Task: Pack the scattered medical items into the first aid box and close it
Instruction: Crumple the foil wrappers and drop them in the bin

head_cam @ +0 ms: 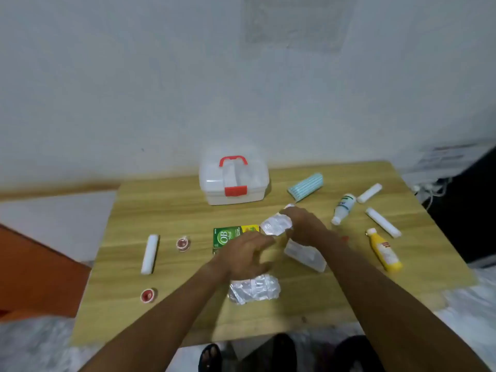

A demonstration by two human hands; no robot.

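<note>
The white first aid box [234, 181] with a red handle and red latch stands closed at the back of the wooden table [171, 216]. My right hand [304, 224] grips a silver foil blister pack [276, 224] at the table's middle. My left hand [245, 253] hovers with fingers spread over the green medicine carton [228, 236], holding nothing. A second foil pack [253, 288] lies below my left wrist. A clear plastic packet [306, 255] lies under my right forearm.
White rolls lie at the left [149, 254] and right [383, 222], [369, 193]. Two red tape rolls [183, 243], [147, 295], a striped blue roll [306, 186], a white bottle [344, 208] and a yellow bottle [385, 251] are scattered around.
</note>
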